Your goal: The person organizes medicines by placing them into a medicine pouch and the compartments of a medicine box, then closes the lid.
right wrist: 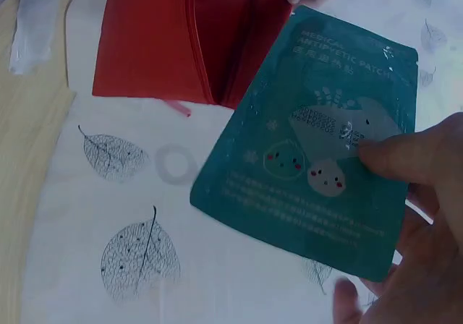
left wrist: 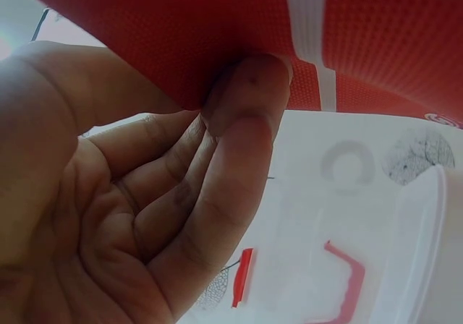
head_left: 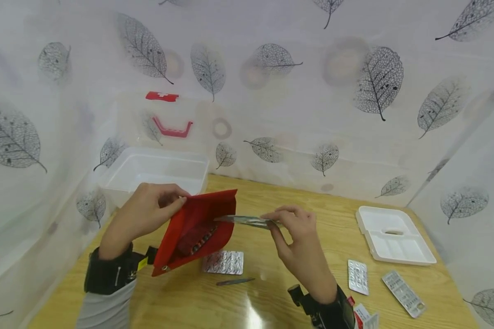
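Observation:
My left hand (head_left: 150,212) pinches the upper edge of a red fabric pouch (head_left: 206,205), tilted with its mouth open to the right. In the left wrist view, the thumb and fingertips grip the red cloth (left wrist: 166,35). A dark strip like a zipper shows inside it. Between the thumb and fingers of my right hand (head_left: 300,242) is a flat green antipyretic patch packet (right wrist: 311,143), printed with cartoon faces. Seen edge-on in the head view, the packet's far end overlaps the pouch's opening. Below the pouch lie a silver blister pack (head_left: 223,262) and tweezers (head_left: 235,281).
A clear plastic box (head_left: 164,167) stands at the back left. At the right sits a white divided tray (head_left: 395,235), with two blister packs (head_left: 357,277) in front. A small red and white box (head_left: 365,316) is by the right wrist. Leaf-printed curtains enclose the wooden table.

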